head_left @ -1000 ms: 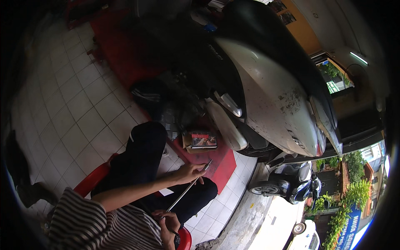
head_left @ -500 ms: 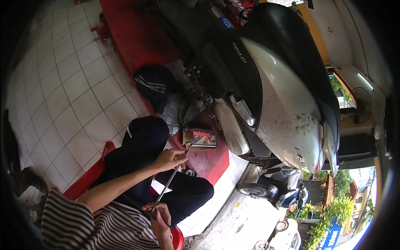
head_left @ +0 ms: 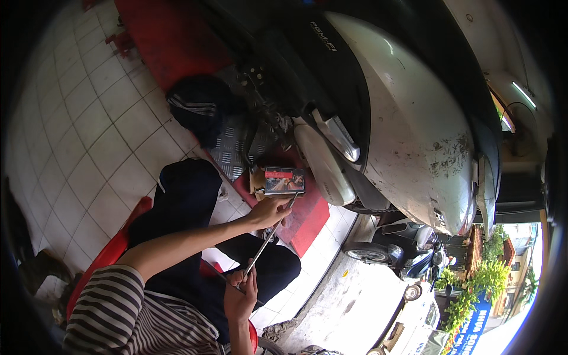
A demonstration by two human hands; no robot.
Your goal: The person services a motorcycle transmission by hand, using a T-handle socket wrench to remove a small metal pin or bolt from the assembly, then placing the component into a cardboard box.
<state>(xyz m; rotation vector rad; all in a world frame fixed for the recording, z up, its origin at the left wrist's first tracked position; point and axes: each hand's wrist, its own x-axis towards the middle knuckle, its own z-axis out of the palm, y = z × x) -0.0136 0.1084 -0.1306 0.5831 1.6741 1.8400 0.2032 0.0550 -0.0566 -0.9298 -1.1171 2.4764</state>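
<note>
A long, shiny metal T-handle wrench (head_left: pixel 260 251) runs slantwise across my lap. My left hand (head_left: pixel 271 213) pinches its shaft near the far tip, which points up beside a small dark printed box (head_left: pixel 285 181) with a red band. Lower down, my right hand (head_left: pixel 241 296) is closed round the handle end, where a thin dark crossbar sticks out to the left. The box lies on the red platform (head_left: pixel 310 228), with brown cardboard at its left side. Just beyond stands the white and black scooter (head_left: pixel 408 118), its side panel dirty and scratched.
A dark cloth item with pale stripes (head_left: pixel 201 109) lies on the platform by a ridged metal plate (head_left: pixel 228 151). White tiles (head_left: pixel 100 142) cover the floor at left. I sit on a red stool (head_left: pixel 97 278). Another motorbike (head_left: pixel 378 251) and a white car (head_left: pixel 408 319) stand outside.
Both hands and the wrench have shifted up and to the right, the tip now beside the box's lower edge. The view has turned a little, so the scooter looks nearer.
</note>
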